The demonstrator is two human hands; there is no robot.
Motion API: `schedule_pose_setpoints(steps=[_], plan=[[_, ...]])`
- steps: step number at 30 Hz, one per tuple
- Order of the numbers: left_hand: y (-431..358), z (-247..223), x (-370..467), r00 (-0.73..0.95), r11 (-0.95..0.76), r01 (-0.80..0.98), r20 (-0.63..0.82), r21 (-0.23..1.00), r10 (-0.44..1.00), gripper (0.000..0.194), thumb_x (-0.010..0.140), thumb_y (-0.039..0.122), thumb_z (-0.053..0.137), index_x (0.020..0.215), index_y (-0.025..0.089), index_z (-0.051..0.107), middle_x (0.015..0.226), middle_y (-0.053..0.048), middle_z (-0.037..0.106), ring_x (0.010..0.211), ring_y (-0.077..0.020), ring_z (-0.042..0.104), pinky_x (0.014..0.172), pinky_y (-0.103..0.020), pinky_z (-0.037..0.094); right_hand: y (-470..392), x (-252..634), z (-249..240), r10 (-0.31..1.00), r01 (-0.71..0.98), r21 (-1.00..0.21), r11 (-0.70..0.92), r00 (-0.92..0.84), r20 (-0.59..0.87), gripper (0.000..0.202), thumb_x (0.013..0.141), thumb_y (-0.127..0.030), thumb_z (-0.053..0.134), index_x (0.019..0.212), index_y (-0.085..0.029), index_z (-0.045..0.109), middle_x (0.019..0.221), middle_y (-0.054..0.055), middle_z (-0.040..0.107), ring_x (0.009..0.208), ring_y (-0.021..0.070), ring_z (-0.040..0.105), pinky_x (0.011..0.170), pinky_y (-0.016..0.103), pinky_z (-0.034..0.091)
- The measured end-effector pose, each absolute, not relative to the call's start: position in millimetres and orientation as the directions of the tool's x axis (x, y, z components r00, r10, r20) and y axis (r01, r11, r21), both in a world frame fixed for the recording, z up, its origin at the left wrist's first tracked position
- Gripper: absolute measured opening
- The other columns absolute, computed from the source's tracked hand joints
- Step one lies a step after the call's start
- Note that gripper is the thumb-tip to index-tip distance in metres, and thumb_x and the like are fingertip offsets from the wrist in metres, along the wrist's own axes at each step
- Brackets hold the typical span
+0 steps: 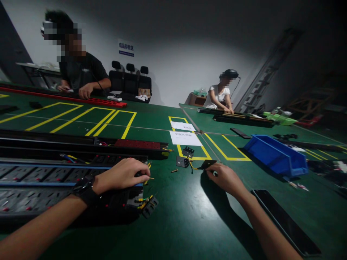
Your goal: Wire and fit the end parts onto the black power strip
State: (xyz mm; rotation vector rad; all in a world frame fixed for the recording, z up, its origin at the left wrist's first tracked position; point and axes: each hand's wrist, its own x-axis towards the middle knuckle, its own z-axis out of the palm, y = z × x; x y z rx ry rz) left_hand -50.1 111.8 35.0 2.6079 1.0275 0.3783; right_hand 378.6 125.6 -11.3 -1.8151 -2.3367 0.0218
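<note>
My left hand point(126, 174) is closed in a pinch at the right end of the black power strips point(54, 195). A thin yellowish wire point(151, 178) sticks out past its fingertips. Between its fingertips, my right hand point(226, 177) grips a flat black end plate point(208, 164) just above the table. Left of that plate, yellow and black wires point(191, 167) lie beside two loose black terminal pieces point(181, 161). Another black terminal piece point(150, 207) hangs from yellow-green wires at the nearest strip's end.
A blue bin point(276, 153) stands at the right, with a dark phone point(284, 220) nearer me. A small brass-coloured part point(174, 170) and white paper labels point(185, 138) lie mid-table. Two people work across the green table point(173, 224), one at a red strip point(105, 102).
</note>
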Motion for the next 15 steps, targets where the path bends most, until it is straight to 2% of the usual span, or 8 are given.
schedule_pose_setpoints(steps=[2,4,7,9,11,15], plan=[[110.9,36.4,-49.5,0.707,-0.696,0.617,0.132,0.367,0.695,0.021,0.099,0.034,0.061,0.099,0.025,0.080,0.095,-0.001,0.081,0.085,-0.0180,0.074,0.074,-0.028,0.044,124.5,376.6,-8.4,0.980,0.977,-0.118,0.181,-0.169,0.106,0.031,0.100,-0.043,0.054,0.092,-0.024,0.077,0.097,0.008,0.079,0.088,0.0258,0.074,0.072,0.032,0.051],[109.9,38.2,-48.8,0.705,-0.697,0.621,0.132,0.360,0.696,0.022,0.099,0.035,0.061,0.099,0.025,0.080,0.094,-0.002,0.081,0.085,-0.0182,0.074,0.074,-0.028,0.044,124.3,374.8,-7.3,0.991,0.987,-0.136,0.085,-0.070,0.112,0.035,0.100,-0.053,0.053,0.098,-0.024,0.073,0.090,0.007,0.079,0.082,0.0270,0.075,0.066,0.032,0.048],[109.2,39.9,-48.0,0.705,-0.695,0.623,0.128,0.359,0.698,0.022,0.100,0.035,0.060,0.098,0.024,0.079,0.094,-0.002,0.081,0.085,-0.0177,0.074,0.073,-0.027,0.044,124.8,374.0,-8.6,0.988,0.981,-0.196,0.013,0.018,0.152,0.051,0.097,-0.060,0.056,0.129,-0.021,0.061,0.090,0.007,0.080,0.083,0.0298,0.076,0.064,0.033,0.047],[109.5,39.7,-47.8,0.702,-0.691,0.625,0.125,0.364,0.701,0.021,0.099,0.035,0.061,0.096,0.024,0.079,0.094,-0.001,0.081,0.084,-0.0176,0.074,0.073,-0.027,0.044,125.1,374.7,-10.4,0.985,0.979,-0.204,0.005,0.030,0.168,0.064,0.095,-0.063,0.057,0.142,-0.019,0.051,0.089,0.008,0.080,0.082,0.0316,0.076,0.063,0.034,0.047],[109.9,38.8,-48.0,0.700,-0.686,0.626,0.122,0.371,0.704,0.019,0.099,0.035,0.063,0.096,0.025,0.079,0.094,-0.001,0.081,0.085,-0.0178,0.074,0.074,-0.027,0.044,125.1,376.0,-12.4,0.985,0.981,-0.192,0.016,0.017,0.170,0.063,0.094,-0.062,0.059,0.140,-0.020,0.053,0.089,0.009,0.080,0.080,0.0322,0.076,0.062,0.035,0.046],[110.2,37.4,-48.8,0.698,-0.687,0.614,0.138,0.388,0.702,0.017,0.097,0.034,0.065,0.097,0.024,0.078,0.092,-0.001,0.080,0.083,-0.0177,0.074,0.073,-0.027,0.044,125.4,377.4,-16.7,0.983,0.981,-0.185,0.065,-0.031,0.182,0.043,0.092,-0.059,0.062,0.116,-0.023,0.065,0.094,0.010,0.080,0.081,0.0307,0.076,0.061,0.034,0.046]])
